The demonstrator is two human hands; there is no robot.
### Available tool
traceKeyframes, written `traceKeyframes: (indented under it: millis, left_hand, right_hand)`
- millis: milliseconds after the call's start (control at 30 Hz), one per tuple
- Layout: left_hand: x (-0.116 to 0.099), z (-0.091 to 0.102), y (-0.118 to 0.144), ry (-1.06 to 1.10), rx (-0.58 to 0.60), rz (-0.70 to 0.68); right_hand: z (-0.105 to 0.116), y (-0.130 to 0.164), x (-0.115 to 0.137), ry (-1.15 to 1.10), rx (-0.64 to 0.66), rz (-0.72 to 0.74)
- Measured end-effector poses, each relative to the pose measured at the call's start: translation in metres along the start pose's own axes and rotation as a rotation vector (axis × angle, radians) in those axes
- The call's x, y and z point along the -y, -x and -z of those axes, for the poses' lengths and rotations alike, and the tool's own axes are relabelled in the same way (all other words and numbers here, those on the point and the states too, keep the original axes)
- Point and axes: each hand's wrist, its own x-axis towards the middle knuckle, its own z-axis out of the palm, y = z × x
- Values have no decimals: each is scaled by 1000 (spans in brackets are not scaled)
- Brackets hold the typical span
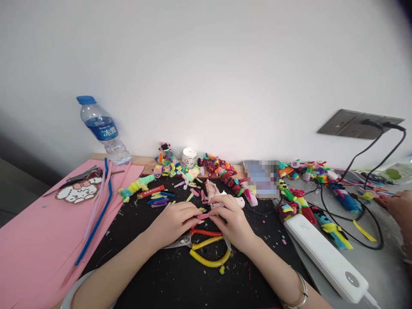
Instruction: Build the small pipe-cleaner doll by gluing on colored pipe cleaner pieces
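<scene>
From the head view, the left hand [175,221] and the right hand [232,221] meet over the black surface [167,274], fingertips drawn together around a short pink pipe-cleaner piece [203,216] pinched between them; both hands are curled closed on it, the left taking one end and the right the other. Just beyond the right hand's fingers lies a small fuzzy pink-and-white figure [212,189], touching or nearly touching them; which of the two cannot be told. Directly under the hands, toward the person, rest yellow-handled pliers [210,257] and the grey blades of scissors [177,243]. Beyond the left hand lies a scatter of short cut pieces [159,198], and farther left a pink sheet [35,240] with long blue and pink stems [99,214] and a water bottle [103,131]. To the right of the right hand sits a white power bank [325,257] amid black cables. At the far right edge another person's hand [401,210] shows. The pink piece looks very light, soft-piled over a thin bendable wire, so it should hold a bend and suffer little from pressure; it seems best gripped near its ends with fingertips, since the cut wire tips may prick.
</scene>
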Motion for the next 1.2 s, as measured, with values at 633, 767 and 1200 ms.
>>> traceKeyframes:
  millis: [633,767,1200]
  left_hand:
    - [2,-4,0,23,11,11]
    - [0,-3,-1,38,23,26]
    - [-3,-2,-4,101,-45,20]
  right_hand:
    - [-2,1,-2,-29,26,-13]
    - [-2,2,-2,-29,29,-13]
    - [-3,2,0,-23,5,17]
